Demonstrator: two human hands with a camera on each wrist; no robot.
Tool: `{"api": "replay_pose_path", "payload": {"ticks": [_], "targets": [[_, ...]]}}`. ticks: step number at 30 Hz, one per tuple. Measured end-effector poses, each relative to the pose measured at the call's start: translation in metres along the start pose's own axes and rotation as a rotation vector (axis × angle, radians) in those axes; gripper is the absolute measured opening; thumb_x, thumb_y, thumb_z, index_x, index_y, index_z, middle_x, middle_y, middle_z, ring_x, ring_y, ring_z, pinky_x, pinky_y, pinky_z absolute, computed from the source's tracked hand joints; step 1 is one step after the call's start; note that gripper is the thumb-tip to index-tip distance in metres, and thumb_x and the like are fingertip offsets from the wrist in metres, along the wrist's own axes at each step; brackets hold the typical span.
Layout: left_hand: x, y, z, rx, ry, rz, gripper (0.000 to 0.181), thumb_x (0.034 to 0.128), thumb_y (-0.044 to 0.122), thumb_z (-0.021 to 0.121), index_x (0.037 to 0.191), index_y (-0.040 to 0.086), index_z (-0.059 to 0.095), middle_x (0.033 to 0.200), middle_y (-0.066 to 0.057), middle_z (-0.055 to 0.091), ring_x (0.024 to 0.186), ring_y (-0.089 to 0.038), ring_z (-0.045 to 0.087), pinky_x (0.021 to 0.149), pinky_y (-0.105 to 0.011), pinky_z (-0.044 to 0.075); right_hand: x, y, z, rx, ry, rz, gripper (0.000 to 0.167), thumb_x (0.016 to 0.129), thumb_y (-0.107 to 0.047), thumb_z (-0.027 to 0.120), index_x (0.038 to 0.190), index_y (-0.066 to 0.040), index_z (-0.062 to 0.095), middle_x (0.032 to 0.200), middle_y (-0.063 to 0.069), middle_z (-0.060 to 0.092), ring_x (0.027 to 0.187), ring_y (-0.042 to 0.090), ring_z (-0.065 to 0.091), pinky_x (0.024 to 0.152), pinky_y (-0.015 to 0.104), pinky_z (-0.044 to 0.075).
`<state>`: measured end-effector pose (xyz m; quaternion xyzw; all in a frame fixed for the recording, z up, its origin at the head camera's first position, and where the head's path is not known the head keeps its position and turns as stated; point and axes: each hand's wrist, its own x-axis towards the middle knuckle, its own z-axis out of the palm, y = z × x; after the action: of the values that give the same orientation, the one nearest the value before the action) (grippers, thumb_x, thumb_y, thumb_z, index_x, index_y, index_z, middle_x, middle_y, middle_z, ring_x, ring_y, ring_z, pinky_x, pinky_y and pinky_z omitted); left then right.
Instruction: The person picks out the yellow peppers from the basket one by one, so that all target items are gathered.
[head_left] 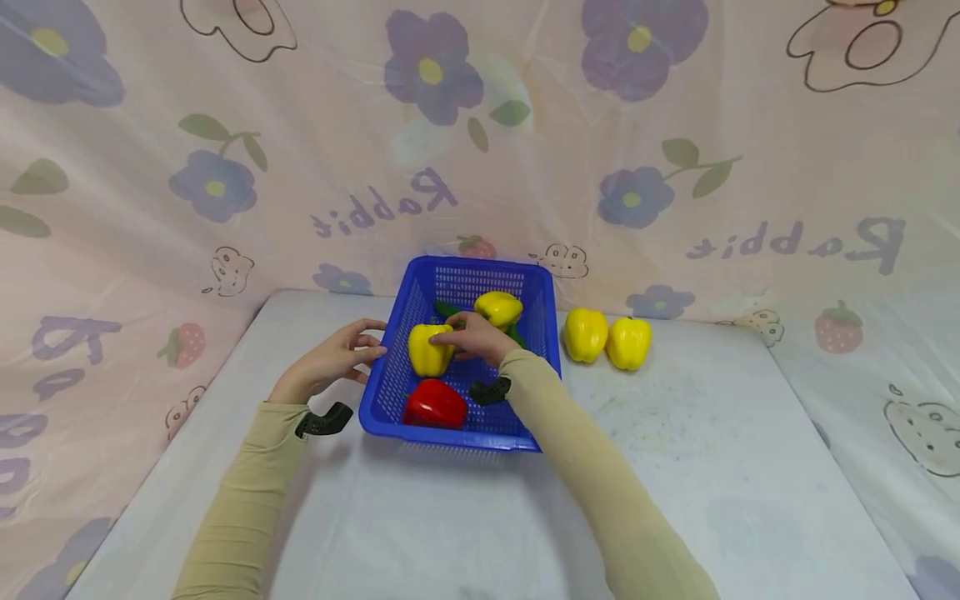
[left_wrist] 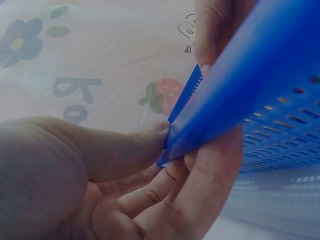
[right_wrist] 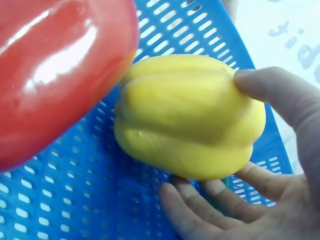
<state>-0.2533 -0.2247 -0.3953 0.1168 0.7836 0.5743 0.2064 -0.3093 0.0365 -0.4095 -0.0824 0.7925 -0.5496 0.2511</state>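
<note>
A blue perforated plastic basket stands on the table. My left hand pinches its left rim, thumb above and fingers underneath, as the left wrist view shows. Inside the basket, my right hand holds a yellow bell pepper at the left side. In the right wrist view the thumb presses one side of that pepper and the fingers curl at the other. A red bell pepper lies in the near part of the basket. Farther back are another yellow bell pepper and dark green vegetables, partly hidden.
Two yellow bell peppers sit side by side on the white table, just right of the basket. A patterned curtain hangs behind the table and along its sides. Both wrists carry small black camera mounts.
</note>
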Motion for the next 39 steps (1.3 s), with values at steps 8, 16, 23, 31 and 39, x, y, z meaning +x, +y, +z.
{"api": "replay_pose_path", "payload": {"ticks": [8, 16, 23, 31, 39], "targets": [[0.0, 0.0, 0.002, 0.017, 0.017, -0.017, 0.054, 0.0993, 0.015, 0.053, 0.145, 0.004, 0.027, 0.114, -0.024, 0.051, 0.09, -0.03, 0.061, 0.073, -0.04, 0.057, -0.001, 0.001, -0.003, 0.036, 0.0, 0.007, 0.065, 0.085, -0.028, 0.074, 0.136, -0.001, 0.042, 0.126, 0.015, 0.051, 0.11, 0.029, 0.055, 0.091, 0.045, 0.05], [0.0, -0.001, 0.0, 0.003, 0.003, -0.017, 0.053, 0.0993, 0.014, 0.053, 0.145, 0.003, 0.027, 0.112, -0.025, 0.052, 0.089, -0.029, 0.061, 0.073, -0.04, 0.057, -0.002, -0.003, -0.008, 0.118, 0.005, 0.042, 0.064, 0.085, -0.023, 0.074, 0.136, -0.003, 0.041, 0.127, 0.015, 0.049, 0.112, 0.03, 0.054, 0.096, 0.048, 0.046], [0.001, -0.001, 0.0, 0.003, 0.005, -0.017, 0.053, 0.0991, 0.015, 0.053, 0.145, 0.004, 0.028, 0.111, -0.024, 0.051, 0.089, -0.03, 0.06, 0.073, -0.041, 0.057, -0.004, -0.007, -0.012, 0.166, 0.019, 0.055, 0.063, 0.083, -0.02, 0.076, 0.134, -0.005, 0.043, 0.126, 0.016, 0.049, 0.111, 0.032, 0.053, 0.098, 0.05, 0.044], [0.001, 0.0, 0.001, 0.008, 0.006, -0.017, 0.053, 0.0992, 0.015, 0.053, 0.145, 0.003, 0.028, 0.111, -0.024, 0.052, 0.089, -0.03, 0.06, 0.073, -0.041, 0.057, -0.007, -0.013, -0.016, 0.182, 0.038, 0.049, 0.062, 0.083, -0.019, 0.076, 0.134, -0.005, 0.044, 0.126, 0.016, 0.049, 0.111, 0.033, 0.053, 0.097, 0.051, 0.044], [0.001, -0.001, 0.001, 0.01, 0.012, -0.02, 0.052, 0.0989, 0.016, 0.054, 0.144, 0.005, 0.03, 0.111, -0.022, 0.052, 0.089, -0.031, 0.06, 0.073, -0.042, 0.057, -0.011, -0.019, -0.023, 0.217, 0.032, 0.036, 0.061, 0.085, -0.019, 0.075, 0.135, -0.006, 0.044, 0.127, 0.016, 0.049, 0.112, 0.031, 0.053, 0.099, 0.05, 0.043]]}}
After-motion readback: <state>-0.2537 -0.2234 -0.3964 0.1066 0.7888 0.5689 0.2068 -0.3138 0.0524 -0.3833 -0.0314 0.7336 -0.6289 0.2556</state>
